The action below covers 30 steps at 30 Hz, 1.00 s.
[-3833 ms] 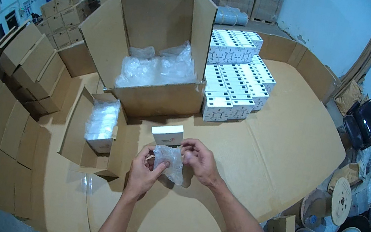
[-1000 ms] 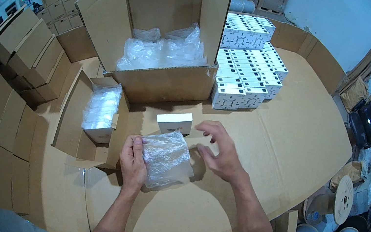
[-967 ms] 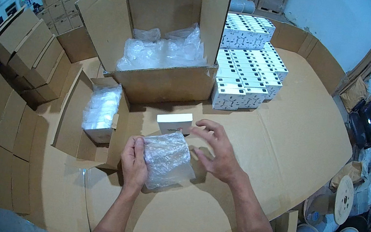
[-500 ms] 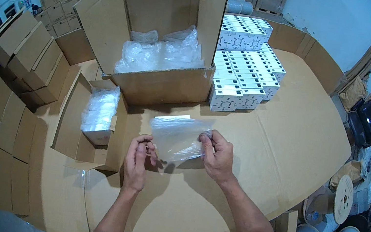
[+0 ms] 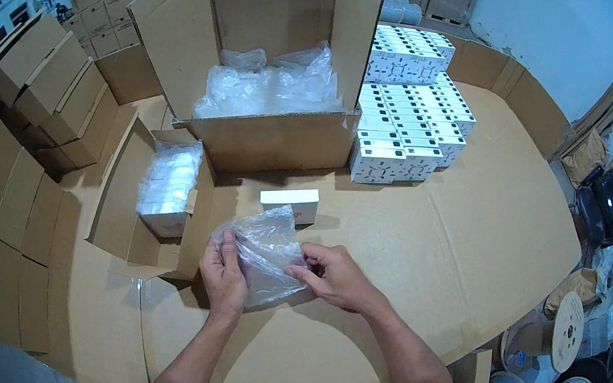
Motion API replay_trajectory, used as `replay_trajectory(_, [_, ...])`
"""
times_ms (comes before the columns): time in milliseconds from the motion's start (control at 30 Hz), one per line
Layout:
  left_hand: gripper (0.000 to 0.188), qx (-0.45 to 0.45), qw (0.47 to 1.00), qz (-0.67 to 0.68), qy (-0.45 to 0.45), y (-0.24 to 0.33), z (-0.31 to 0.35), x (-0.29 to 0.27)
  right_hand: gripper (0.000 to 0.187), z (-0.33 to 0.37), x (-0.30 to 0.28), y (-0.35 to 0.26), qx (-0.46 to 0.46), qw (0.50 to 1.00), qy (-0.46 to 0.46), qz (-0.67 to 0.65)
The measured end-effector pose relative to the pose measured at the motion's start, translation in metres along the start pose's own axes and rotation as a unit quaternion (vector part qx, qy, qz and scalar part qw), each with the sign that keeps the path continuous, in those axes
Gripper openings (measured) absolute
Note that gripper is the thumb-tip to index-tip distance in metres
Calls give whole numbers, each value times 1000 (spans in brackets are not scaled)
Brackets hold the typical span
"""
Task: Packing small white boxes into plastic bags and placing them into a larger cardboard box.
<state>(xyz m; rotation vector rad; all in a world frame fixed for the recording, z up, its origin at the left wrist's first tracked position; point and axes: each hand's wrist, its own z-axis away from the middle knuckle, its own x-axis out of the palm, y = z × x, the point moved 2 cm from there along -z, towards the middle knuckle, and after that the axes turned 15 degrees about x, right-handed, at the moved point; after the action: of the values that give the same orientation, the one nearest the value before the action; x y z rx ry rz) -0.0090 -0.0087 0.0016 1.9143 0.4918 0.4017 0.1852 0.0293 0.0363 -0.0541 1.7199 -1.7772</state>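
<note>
Between my hands is a clear plastic bag (image 5: 267, 254), crumpled and apparently empty. My left hand (image 5: 225, 274) grips its left side, thumb on top. At the bag's right edge, the thumb and fingers of my right hand (image 5: 332, 276) pinch the film. Just beyond the bag, a small white box (image 5: 292, 204) lies on the cardboard-covered table, touched by neither hand. To the left, an open carton (image 5: 192, 245) holds a row of white boxes in clear bags (image 5: 169, 180).
A large open carton (image 5: 282, 142) filled with clear plastic bags (image 5: 267, 90) stands behind. Stacked white boxes (image 5: 408, 127) with dark markings sit right of it. Folded brown cartons (image 5: 6, 221) line the left side. A black chair (image 5: 607, 199) and cable reels (image 5: 568, 328) stand beyond the right edge.
My left hand has closed on the bag, which has come nearer and slightly left. My right hand has moved down and left with it. The small white box now shows fully.
</note>
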Motion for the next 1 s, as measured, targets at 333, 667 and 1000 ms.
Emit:
replay_trajectory(333, [32, 49, 988, -76, -125, 7, 10, 7, 25, -7, 0, 19, 78, 959, 61, -265])
replay_trajectory(667, [36, 111, 985, -72, -109, 15, 16, 18, 28, 0, 25, 15, 41, 945, 274, -177])
replay_trajectory(1000, [39, 45, 999, 12, -3, 0, 6, 12, 22, 3, 26, 5, 5, 932, 336, -136])
